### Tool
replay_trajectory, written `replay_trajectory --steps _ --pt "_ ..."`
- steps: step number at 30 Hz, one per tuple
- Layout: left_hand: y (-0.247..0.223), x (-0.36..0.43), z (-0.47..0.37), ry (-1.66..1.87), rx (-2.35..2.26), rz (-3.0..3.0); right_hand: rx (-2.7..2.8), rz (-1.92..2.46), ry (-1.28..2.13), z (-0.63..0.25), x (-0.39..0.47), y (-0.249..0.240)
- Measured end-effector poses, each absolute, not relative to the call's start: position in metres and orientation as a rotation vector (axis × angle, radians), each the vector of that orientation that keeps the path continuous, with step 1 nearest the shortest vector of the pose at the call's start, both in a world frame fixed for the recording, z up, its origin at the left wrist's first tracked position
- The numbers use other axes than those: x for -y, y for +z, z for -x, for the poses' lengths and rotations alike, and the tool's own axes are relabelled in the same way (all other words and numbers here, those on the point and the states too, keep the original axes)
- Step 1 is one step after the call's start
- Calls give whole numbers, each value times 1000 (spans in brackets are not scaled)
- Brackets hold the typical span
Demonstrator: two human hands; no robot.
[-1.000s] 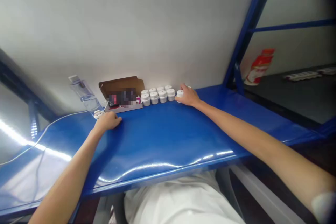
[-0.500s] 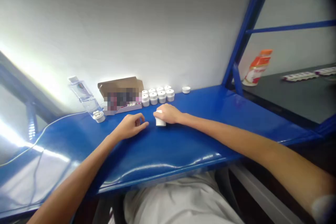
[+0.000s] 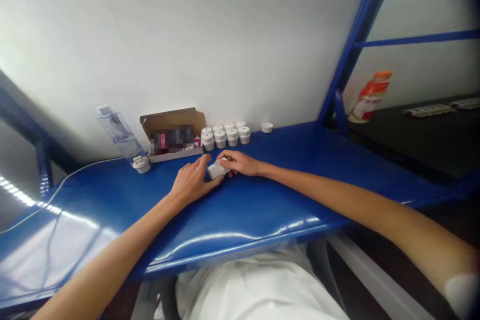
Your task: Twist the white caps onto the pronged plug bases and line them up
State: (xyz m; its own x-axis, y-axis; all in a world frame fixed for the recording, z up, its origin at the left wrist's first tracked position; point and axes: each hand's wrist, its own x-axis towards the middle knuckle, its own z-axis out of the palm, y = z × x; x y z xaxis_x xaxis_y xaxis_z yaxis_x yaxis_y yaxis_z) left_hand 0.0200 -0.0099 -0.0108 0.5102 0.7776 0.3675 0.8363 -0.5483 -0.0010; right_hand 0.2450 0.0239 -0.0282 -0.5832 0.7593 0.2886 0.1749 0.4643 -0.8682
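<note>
A white cylindrical piece [image 3: 217, 169] lies tilted on its side between my hands, just above the blue table [image 3: 240, 210]. My right hand [image 3: 240, 163] has its fingers closed round the right end of it. At the left end is my left hand [image 3: 192, 180], thumb and fingers spread apart on either side of the piece; whether they touch it is hard to tell. Behind my hands, several similar white capped pieces [image 3: 232, 136] stand in two rows.
An open cardboard box [image 3: 172, 117] with small items stands at the back, left of the rows. Further left are a clear bottle [image 3: 122, 132] and a white round part [image 3: 141, 164]. A small white cap [image 3: 267, 128] sits back right. An orange-capped bottle [image 3: 370, 97] stands beyond the blue frame.
My left hand has moved right, up to the white piece, and its fingers have spread wider. The piece has tipped over and shifted slightly left in my right hand.
</note>
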Motion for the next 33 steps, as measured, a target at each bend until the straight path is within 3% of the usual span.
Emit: replay_trajectory --steps 8,15,19,23,28,33 --pt "-11 8 -14 -740 969 2715 1864 896 1291 -230 -11 -21" --pt "-7 17 -17 -764 638 2580 1505 848 1916 -217 13 -11" --pt "-5 16 -13 -749 573 2470 1407 769 2065 -213 22 -9" --pt "-4 14 -10 -719 666 2485 1343 684 1926 -207 25 -14" --pt "-1 14 -8 -929 1035 2556 1409 626 1611 -206 22 -18" --pt "-1 12 -12 -972 1423 2632 2045 554 747 -223 9 -17"
